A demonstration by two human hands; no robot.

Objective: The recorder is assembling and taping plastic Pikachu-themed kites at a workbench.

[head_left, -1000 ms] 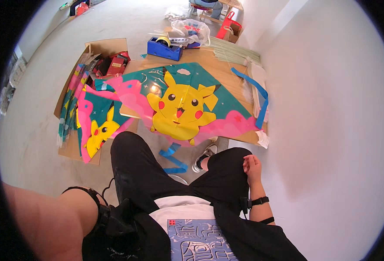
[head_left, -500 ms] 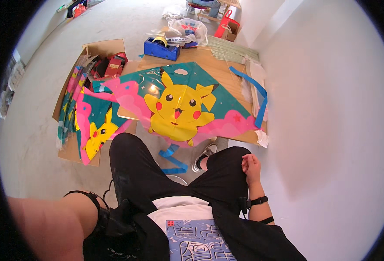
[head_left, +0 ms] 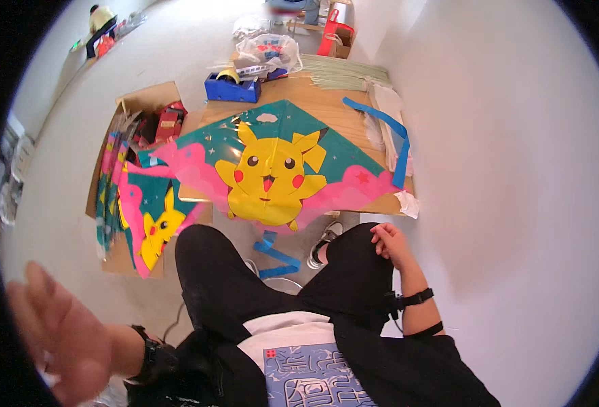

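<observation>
The right hand [head_left: 389,243] is resting on the right knee of the black trousers [head_left: 258,285], its fingers loosely curled together against the cloth and gripping nothing. Just beyond those fingertips, the lower edge of a large kite [head_left: 275,169] — teal, with pink wings and a yellow cartoon creature printed across the middle — is lying flat on a low wooden board [head_left: 326,95]. The kite's blue ribbon tail [head_left: 275,254] is trailing off its bottom tip and curling on the floor between the knees, to the left of the right fingers and near a black-and-white shoe [head_left: 326,237].

The left hand [head_left: 58,332] is hanging low at the lower left, blurred, its fingers spread apart and holding nothing — it is touching no object. Beyond and a little to the right of its fingers, a second, smaller kite [head_left: 153,217] of the same print is lying on a sheet of cardboard [head_left: 143,102], on top of a stack of more kites.

Far past both hands, at the back edge of the board, a blue tape dispenser [head_left: 231,87] is sitting beside a bundle of pale green sticks [head_left: 347,71]. A long blue strip [head_left: 387,132] is lying along the board's right side, beyond the right fingers.
</observation>
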